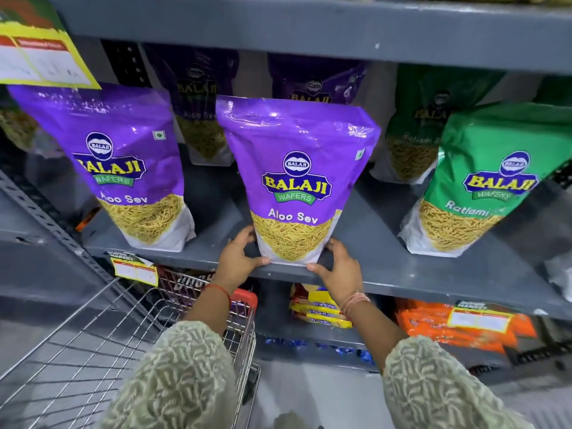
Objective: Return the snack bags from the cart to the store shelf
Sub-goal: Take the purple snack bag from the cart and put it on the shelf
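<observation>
While two hands [291, 264] clasp one Aloo Sev bag [294, 181] | purple bags: four | green: two

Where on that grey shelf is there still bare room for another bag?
Bare shelf shows between the held purple bag and the green bag, and a narrower strip toward the left purple bag. The back row is crowded.

I'm looking at a grey metal shelf [387, 233] carrying standing snack bags: a purple Aloo Sev bag [123, 162] sitting left, another purple Aloo Sev bag [294, 181] at its near edge, a green Ratlami bag [483, 181] right, more bags [201, 103] standing farther back.
</observation>
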